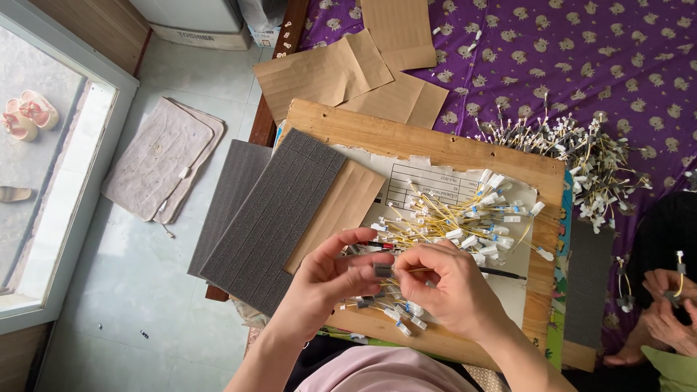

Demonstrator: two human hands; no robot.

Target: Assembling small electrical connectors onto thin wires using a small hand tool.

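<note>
Nearest the camera, two bare hands meet over a wooden board [435, 141]. The left hand [327, 279] has thumb and forefinger pinched on a small grey foam piece [382, 270], and the right hand [450, 287] closes its fingertips on the thin yellow wire [415, 270] running out of that piece – the two hands touch at the fingertips. A short red piece [383, 245] shows just above the left thumb. Below the hands, at six o'clock, a few loose wires with white connectors [403, 316] lie on the board.

At twelve o'clock from the hands sits one tangled heap of yellow wires [465, 214], too many to count, on a printed white sheet [406, 185]. At ten o'clock lie two dark grey scored foam sheets [272, 210], one overlapping the other, with one brown card strip [341, 210] beside them.

At three o'clock, another person's hands [668, 301] hold a wire of their own. Farther off, at one o'clock, a second heap of wires [581, 156] rests on a purple patterned cloth [595, 58]; at twelve o'clock, about four brown card pieces [348, 72] overlap – and far at ten o'clock one quilted mat [163, 156] lies on the tiled floor
</note>
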